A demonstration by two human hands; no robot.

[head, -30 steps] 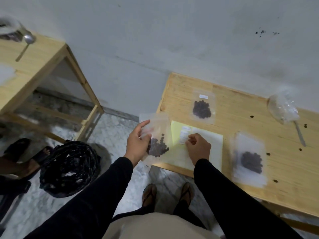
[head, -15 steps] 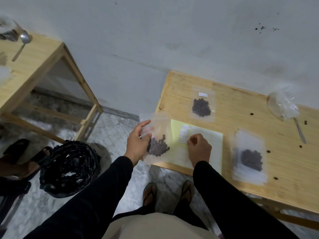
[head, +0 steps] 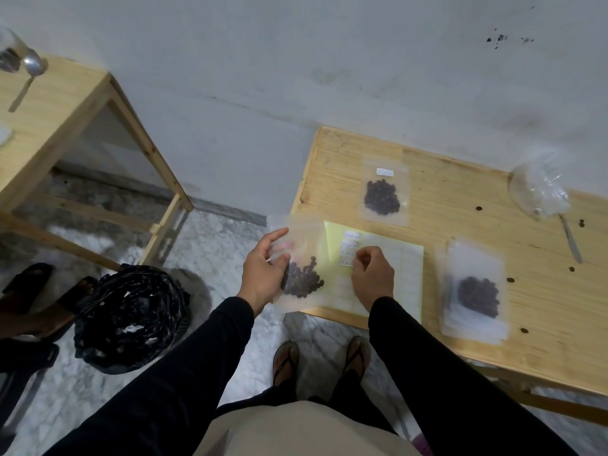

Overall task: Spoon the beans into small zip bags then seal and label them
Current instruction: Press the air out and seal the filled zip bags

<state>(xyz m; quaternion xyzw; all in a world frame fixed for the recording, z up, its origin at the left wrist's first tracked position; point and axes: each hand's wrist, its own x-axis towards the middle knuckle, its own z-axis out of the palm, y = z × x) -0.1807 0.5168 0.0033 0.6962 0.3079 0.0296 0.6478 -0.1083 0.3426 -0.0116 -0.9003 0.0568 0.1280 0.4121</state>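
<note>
We hold a small zip bag of dark beans (head: 301,274) upright in our left hand (head: 263,274), fingers curled round its left edge, just over the near left corner of the wooden surface (head: 543,291). Our right hand (head: 371,274) rests on the yellow label sheet (head: 404,268) beside it, fingertips pinched at a white label. Farther back lies a labelled bag of beans (head: 383,192); to the right, another filled bag (head: 475,291) sits on a stack of bags. A crumpled plastic bag (head: 539,189) and spoon (head: 570,238) lie at the far right.
</note>
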